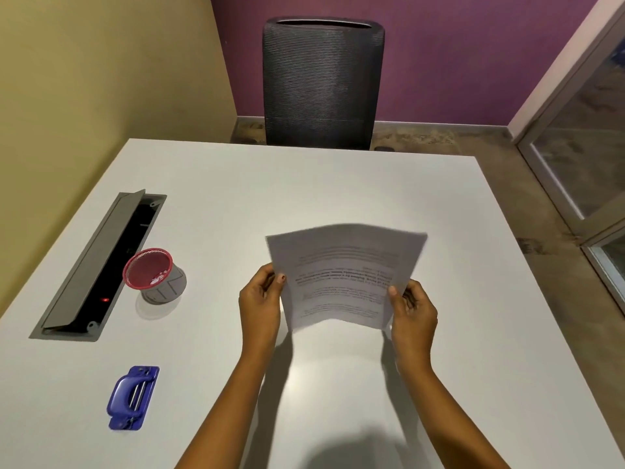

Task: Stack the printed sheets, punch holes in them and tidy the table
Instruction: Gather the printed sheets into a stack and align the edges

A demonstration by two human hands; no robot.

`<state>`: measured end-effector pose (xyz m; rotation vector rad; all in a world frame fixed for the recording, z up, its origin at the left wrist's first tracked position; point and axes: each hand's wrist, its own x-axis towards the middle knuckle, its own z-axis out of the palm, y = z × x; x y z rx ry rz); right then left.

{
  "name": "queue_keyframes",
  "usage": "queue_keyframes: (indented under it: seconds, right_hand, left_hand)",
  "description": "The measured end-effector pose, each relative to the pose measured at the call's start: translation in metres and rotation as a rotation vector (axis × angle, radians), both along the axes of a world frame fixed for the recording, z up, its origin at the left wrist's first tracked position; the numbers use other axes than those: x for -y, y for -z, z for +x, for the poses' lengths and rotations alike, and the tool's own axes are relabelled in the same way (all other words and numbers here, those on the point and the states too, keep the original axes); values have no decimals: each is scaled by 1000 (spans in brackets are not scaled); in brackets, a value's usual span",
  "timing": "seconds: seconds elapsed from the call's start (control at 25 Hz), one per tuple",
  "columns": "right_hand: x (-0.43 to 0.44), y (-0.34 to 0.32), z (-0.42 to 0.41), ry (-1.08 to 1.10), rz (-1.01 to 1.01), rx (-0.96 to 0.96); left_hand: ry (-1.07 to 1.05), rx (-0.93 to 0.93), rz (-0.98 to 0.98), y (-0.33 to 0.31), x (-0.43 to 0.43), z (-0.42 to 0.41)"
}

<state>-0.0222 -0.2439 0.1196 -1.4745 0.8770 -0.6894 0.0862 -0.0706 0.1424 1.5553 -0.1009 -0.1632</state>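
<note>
A stack of printed sheets (345,275) stands upright above the middle of the white table (338,184), bowed slightly toward me. My left hand (262,299) grips its left edge, thumb on the front. My right hand (412,313) grips the right edge the same way. The sheets' lower edge hovers just above the tabletop. A blue hole punch (132,397) lies flat near the table's front left, well apart from both hands.
A red mesh cup (152,275) stands left of centre beside an open grey cable tray (98,265) set into the table. A dark mesh office chair (323,82) faces the far edge. A glass partition (581,157) stands at the right.
</note>
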Motion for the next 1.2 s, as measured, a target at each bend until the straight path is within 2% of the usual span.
queue_keyframes:
  seconds: [0.68, 1.2]
  right_hand:
    - [-6, 0, -5, 56, 16, 58]
    - [-9, 7, -13, 70, 17, -23]
  left_hand:
    - [-58, 2, -5, 3, 4, -13]
    - [19, -22, 89, 8, 5, -25]
